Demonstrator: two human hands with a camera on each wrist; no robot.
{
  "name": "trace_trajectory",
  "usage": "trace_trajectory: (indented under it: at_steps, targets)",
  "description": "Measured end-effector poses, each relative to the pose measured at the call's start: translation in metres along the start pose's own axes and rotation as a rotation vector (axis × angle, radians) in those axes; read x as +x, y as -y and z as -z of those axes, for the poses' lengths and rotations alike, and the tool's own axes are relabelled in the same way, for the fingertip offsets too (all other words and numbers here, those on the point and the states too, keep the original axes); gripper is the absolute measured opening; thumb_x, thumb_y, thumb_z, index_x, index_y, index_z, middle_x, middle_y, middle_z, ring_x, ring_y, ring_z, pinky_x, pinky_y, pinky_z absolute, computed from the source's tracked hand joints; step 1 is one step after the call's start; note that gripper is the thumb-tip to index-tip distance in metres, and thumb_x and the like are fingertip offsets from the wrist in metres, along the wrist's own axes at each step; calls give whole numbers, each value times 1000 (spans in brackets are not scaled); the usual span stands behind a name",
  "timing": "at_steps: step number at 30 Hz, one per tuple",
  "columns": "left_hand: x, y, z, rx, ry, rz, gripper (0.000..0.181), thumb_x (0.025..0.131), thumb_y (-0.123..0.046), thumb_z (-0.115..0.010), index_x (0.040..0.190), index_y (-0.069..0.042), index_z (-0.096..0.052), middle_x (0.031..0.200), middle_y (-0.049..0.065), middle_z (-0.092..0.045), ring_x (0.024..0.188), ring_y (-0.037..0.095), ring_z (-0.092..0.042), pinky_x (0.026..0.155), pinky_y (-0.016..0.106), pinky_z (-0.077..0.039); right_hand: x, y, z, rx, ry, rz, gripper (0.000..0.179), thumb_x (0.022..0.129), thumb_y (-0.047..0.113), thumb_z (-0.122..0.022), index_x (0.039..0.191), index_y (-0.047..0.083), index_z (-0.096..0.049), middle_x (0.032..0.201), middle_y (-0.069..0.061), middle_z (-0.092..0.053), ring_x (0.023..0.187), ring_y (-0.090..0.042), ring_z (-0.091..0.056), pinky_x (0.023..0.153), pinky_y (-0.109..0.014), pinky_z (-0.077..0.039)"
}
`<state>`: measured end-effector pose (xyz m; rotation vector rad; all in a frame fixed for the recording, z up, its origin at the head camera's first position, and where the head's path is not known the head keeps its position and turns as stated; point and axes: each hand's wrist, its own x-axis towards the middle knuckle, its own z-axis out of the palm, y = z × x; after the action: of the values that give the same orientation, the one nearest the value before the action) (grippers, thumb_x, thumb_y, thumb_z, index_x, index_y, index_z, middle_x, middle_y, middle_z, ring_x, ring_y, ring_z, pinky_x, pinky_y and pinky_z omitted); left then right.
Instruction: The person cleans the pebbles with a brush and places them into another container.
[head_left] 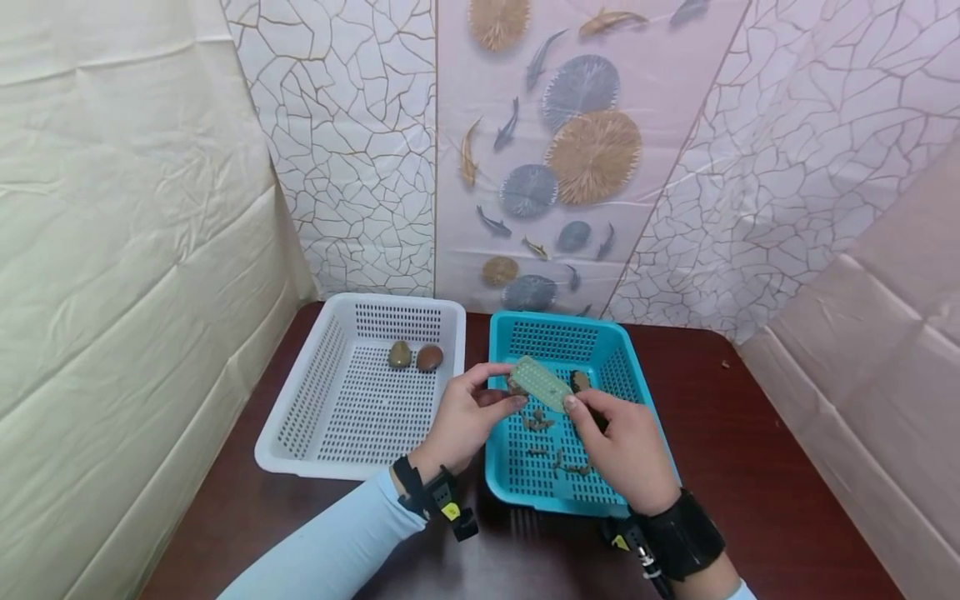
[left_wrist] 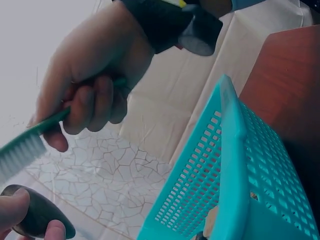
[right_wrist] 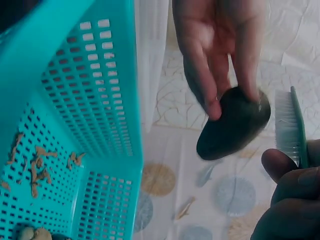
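My left hand (head_left: 459,421) pinches a dark, smooth stone (right_wrist: 235,125) between thumb and fingers, over the teal basket (head_left: 517,496). My right hand (head_left: 633,454) grips the handle of a green brush (head_left: 538,383) with pale bristles (left_wrist: 22,155). The bristles face the stone; in the right wrist view a small gap shows between them. In the head view the brush head covers part of the stone. Another stone with brown patches (head_left: 580,381) lies in the teal basket, near the right hand. Brown crumbly strips (right_wrist: 40,172) are scattered over the basket's floor.
A white basket (head_left: 288,462) stands left of the teal one, holding an olive stone (head_left: 400,355) and a reddish-brown stone (head_left: 430,358). Both baskets sit on a dark red table (head_left: 750,450). Fabric with cracked-stone and fish patterns (head_left: 360,150) hangs behind, with plain cloth at the sides.
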<state>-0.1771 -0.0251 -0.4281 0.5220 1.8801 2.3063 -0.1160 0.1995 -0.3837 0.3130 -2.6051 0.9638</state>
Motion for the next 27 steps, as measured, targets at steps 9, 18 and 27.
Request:
trace_trajectory:
  at_steps: [9, 18, 27]
  targets:
    - [1, 5, 4, 124, -12, -96, 39, 97, 2, -83, 134, -7, -77, 140, 9, -66, 110, 30, -74, 97, 34, -63, 3, -5, 4, -129, 10, -48, 23, 112, 27, -68, 110, 9, -82, 60, 6, -45, 51, -15, -42, 49, -33, -34]
    - [0, 6, 2, 45, 4, -79, 41, 95, 6, -82, 134, -4, -76, 144, 10, -65, 112, 33, -73, 96, 37, -64, -2, -4, 7, -104, 18, -44, 25, 112, 30, -68, 116, 11, -83, 59, 8, -45, 48, -14, -39, 47, -32, -33]
    - [2, 8, 2, 51, -7, -52, 39, 93, 5, -85, 130, -3, -78, 146, 9, -69, 106, 29, -76, 91, 35, -65, 2, -4, 10, -175, 11, -52, 23, 111, 27, -69, 116, 10, -83, 57, 6, -42, 49, -14, -40, 48, -33, -33]
